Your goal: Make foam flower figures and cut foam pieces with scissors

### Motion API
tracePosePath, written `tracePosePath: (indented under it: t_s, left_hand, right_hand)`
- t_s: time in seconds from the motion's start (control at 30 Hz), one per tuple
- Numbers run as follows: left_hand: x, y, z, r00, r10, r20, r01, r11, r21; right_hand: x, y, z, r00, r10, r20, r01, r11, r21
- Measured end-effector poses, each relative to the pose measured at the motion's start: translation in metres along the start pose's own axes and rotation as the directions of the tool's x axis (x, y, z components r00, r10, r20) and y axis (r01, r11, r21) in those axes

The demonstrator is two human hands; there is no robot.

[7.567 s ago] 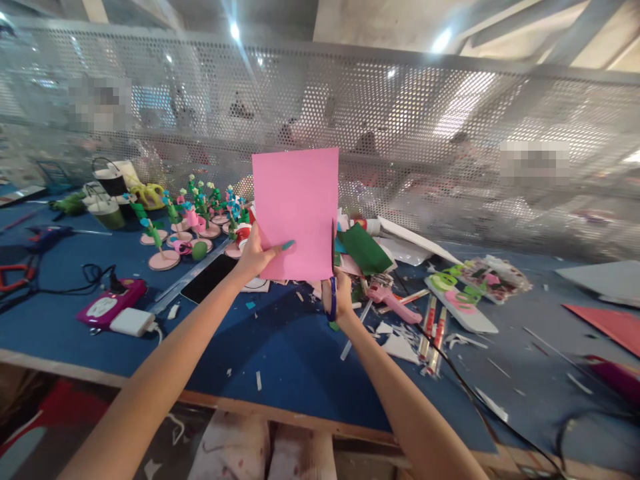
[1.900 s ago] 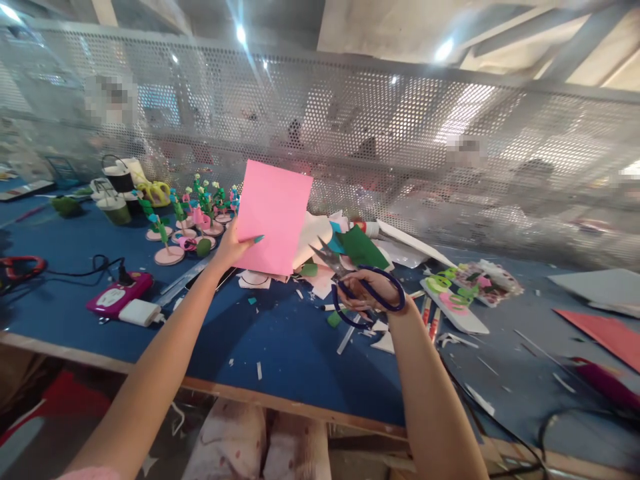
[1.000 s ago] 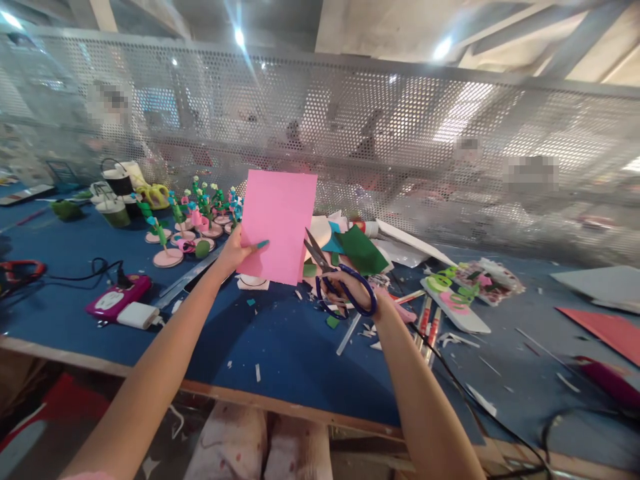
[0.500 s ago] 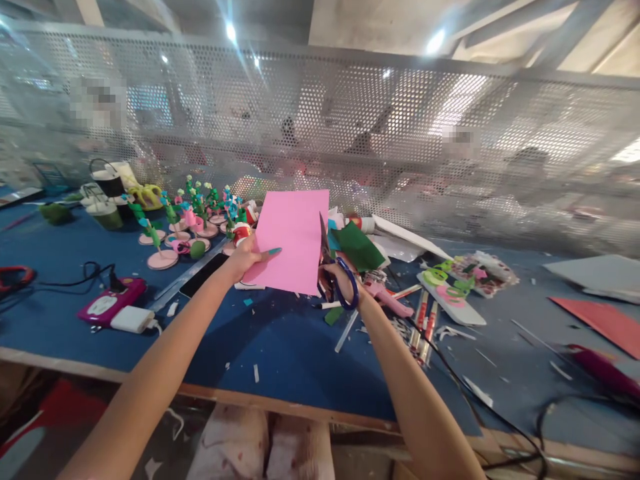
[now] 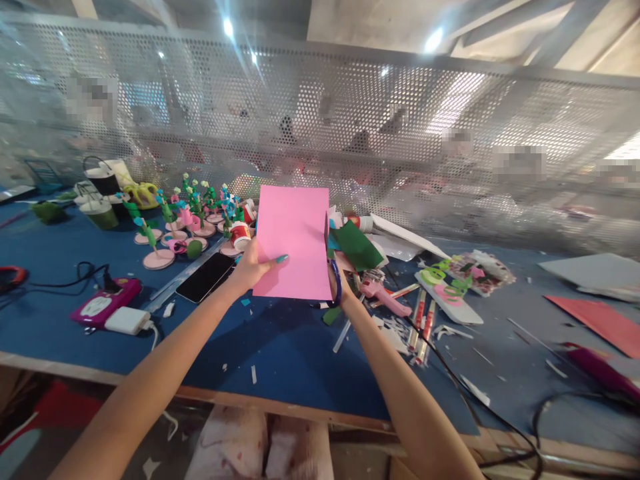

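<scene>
A pink sheet of paper [image 5: 295, 233] is held up over the blue table, facing me. My left hand [image 5: 254, 268] pinches its lower left side, the thumb lying across the front. At the sheet's right edge, my right hand [image 5: 343, 283] grips a pair of scissors [image 5: 336, 283] with dark blue handles. The sheet hides most of the blades and some of my right fingers. Whether the blades are closed on the paper I cannot tell. Just behind my right hand lies a piece of green sheet [image 5: 359, 245].
To the left stand several small craft flowers on round bases [image 5: 159, 259], a black phone [image 5: 206, 277] and a purple power strip [image 5: 107, 300]. On the right are a pink glue gun [image 5: 385, 298], paper scraps, a cable and a red sheet [image 5: 595, 323]. A perforated metal screen [image 5: 320, 127] rises behind.
The scissors and my right hand have moved slightly left, partly behind the sheet's right edge. The paper has turned a little more upright, and more of the phone shows.
</scene>
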State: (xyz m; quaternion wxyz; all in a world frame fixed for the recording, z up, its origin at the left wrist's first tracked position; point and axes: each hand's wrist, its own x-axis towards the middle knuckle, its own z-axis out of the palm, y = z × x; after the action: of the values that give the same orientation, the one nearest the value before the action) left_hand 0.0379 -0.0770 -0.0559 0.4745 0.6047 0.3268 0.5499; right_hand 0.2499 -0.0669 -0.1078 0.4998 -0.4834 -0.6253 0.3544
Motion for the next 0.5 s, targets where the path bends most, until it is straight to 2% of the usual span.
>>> tracePosePath:
  t_s: [0.13, 0.33, 0.5]
  left_hand:
    - [-0.003, -0.002, 0.0, 1.0, 0.014, 0.004, -0.014, 1.0, 0.003]
    - [-0.006, -0.006, 0.005, 1.0, -0.008, 0.022, 0.009, 0.999, -0.052]
    - [-0.006, -0.007, 0.004, 1.0, 0.01, 0.002, -0.01, 1.0, 0.018]
  right_hand:
    - [-0.004, 0.005, -0.001, 0.987, 0.074, -0.14, -0.072, 0.997, 0.015]
    - [-0.013, 0.003, 0.0, 0.984, 0.091, -0.151, -0.088, 0.996, 0.026]
    - [-0.012, 0.001, 0.001, 0.982, 0.085, -0.17, -0.083, 0.996, 0.021]
